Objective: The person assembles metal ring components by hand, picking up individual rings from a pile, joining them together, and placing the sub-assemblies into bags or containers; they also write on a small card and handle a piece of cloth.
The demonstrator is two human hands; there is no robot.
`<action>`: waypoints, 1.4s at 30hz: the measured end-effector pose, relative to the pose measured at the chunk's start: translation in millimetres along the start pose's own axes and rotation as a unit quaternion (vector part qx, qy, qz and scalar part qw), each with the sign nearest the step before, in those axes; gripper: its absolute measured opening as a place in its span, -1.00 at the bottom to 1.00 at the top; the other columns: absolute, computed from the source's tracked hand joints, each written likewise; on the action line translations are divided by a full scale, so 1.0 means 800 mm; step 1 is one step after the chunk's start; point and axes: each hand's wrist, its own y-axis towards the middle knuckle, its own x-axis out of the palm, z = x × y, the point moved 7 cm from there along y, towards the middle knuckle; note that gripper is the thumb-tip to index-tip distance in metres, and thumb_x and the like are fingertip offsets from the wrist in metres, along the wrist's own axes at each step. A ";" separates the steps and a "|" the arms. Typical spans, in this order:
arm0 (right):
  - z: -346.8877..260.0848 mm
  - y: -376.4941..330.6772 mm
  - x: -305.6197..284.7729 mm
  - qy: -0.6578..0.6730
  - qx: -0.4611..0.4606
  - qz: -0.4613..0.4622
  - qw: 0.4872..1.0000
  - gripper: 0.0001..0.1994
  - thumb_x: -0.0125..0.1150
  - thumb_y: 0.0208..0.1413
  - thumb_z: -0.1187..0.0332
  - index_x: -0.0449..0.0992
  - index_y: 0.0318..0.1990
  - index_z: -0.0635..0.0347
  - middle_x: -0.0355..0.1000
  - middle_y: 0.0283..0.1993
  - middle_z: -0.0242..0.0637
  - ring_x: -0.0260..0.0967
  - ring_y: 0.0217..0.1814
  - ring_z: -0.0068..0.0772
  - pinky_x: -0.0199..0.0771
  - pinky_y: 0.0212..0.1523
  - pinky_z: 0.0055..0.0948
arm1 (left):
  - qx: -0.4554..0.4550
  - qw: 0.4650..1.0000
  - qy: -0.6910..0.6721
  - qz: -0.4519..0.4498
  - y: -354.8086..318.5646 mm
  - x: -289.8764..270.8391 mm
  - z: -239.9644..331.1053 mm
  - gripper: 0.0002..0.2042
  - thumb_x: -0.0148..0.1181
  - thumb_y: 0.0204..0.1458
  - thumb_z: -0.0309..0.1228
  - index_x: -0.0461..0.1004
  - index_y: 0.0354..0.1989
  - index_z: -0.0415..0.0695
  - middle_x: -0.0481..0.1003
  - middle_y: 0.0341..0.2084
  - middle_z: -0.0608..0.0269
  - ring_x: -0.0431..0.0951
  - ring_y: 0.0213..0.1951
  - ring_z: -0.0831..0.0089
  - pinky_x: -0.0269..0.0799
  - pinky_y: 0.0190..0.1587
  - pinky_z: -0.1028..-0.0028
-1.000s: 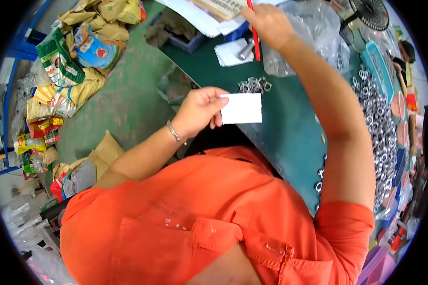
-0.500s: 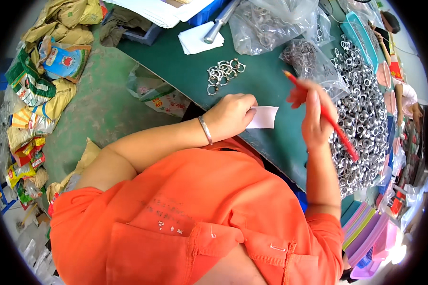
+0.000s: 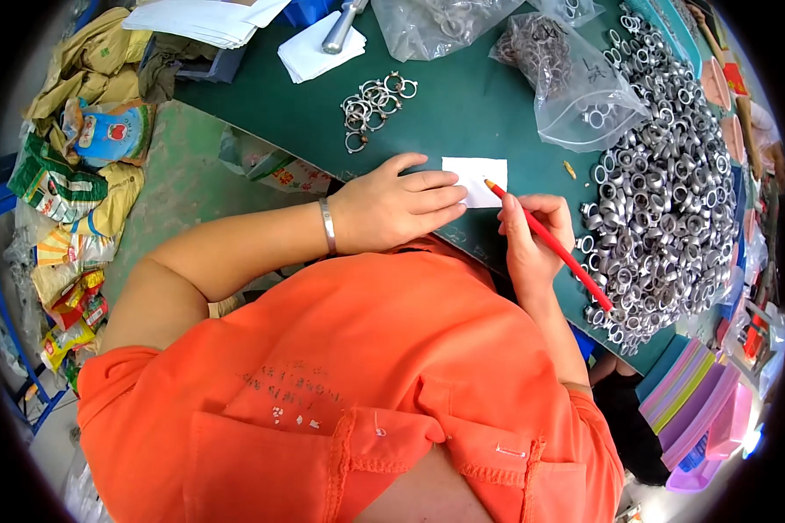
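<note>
Fingers: left hand (image 3: 391, 207) lies flat, pressing the white paper slip (image 3: 477, 179); right hand (image 3: 532, 240) pinches a red pencil (image 3: 549, 245).
Pencil tip: touching the slip's right edge.
Slip: on the green table (image 3: 462, 105).
Small rings (image 3: 371, 103): above the slip.
Big ring pile (image 3: 672, 192): right of the slip.

A dark green desk (image 3: 462, 113) fills the far and right part of the scene, its near edge running down toward the right. To the left lies a green floor (image 3: 179, 187), worn and dull. Far left, a heap of crumpled bags and wrappers (image 3: 78, 174) covers it, yellow, green and red. A blue metal frame (image 3: 9, 331) stands at the left edge. Near right, beside the desk's end, stacked pink and purple trays (image 3: 702, 401) catch bright, even light.
</note>
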 end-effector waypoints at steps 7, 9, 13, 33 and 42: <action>0.008 0.010 0.018 -0.078 -0.105 -0.021 0.991 -0.84 0.20 0.00 0.55 0.31 -0.48 0.23 0.40 -0.60 -0.34 0.29 -0.63 -0.68 0.31 -0.59 -0.65 | 0.002 0.995 -0.031 0.095 0.005 -0.002 0.004 -0.76 0.02 -0.08 -0.46 0.50 -0.22 -0.16 0.43 -0.10 0.24 0.41 -0.01 0.36 0.36 -0.03 0.35; 0.004 0.015 0.024 -0.066 -0.123 -0.003 0.990 -0.82 0.21 -0.01 0.56 0.30 -0.52 0.24 0.41 -0.60 -0.34 0.29 -0.62 -0.67 0.30 -0.58 -0.65 | 0.010 0.997 -0.018 0.081 0.000 -0.001 0.000 -0.76 0.03 -0.08 -0.46 0.50 -0.21 -0.16 0.43 -0.11 0.24 0.41 -0.01 0.36 0.36 -0.03 0.34; 0.009 0.018 0.025 -0.032 -0.109 -0.040 0.993 -0.80 0.19 -0.04 0.61 0.27 -0.56 0.26 0.38 -0.61 -0.32 0.26 -0.61 -0.66 0.26 -0.58 -0.65 | 0.000 0.995 -0.022 0.099 -0.009 -0.001 -0.001 -0.75 0.02 -0.07 -0.46 0.50 -0.20 -0.17 0.45 -0.13 0.22 0.44 -0.02 0.33 0.37 -0.04 0.33; 0.006 0.016 0.029 -0.091 -0.154 -0.060 0.982 -0.78 0.19 -0.10 0.61 0.24 -0.61 0.23 0.29 -0.66 -0.31 0.21 -0.68 -0.49 0.24 -0.61 -0.56 | 0.003 0.995 -0.035 0.089 -0.004 0.003 -0.004 -0.74 0.05 -0.11 -0.47 0.51 -0.20 -0.18 0.46 -0.15 0.24 0.44 -0.04 0.34 0.38 -0.06 0.32; -0.001 0.017 0.031 -0.115 -0.153 -0.046 0.980 -0.78 0.20 -0.08 0.62 0.26 -0.59 0.23 0.28 -0.65 -0.29 0.21 -0.67 -0.49 0.23 -0.61 -0.55 | 0.000 0.996 -0.034 0.088 -0.004 0.002 -0.004 -0.74 0.06 -0.11 -0.47 0.51 -0.20 -0.17 0.46 -0.15 0.24 0.44 -0.03 0.33 0.39 -0.06 0.32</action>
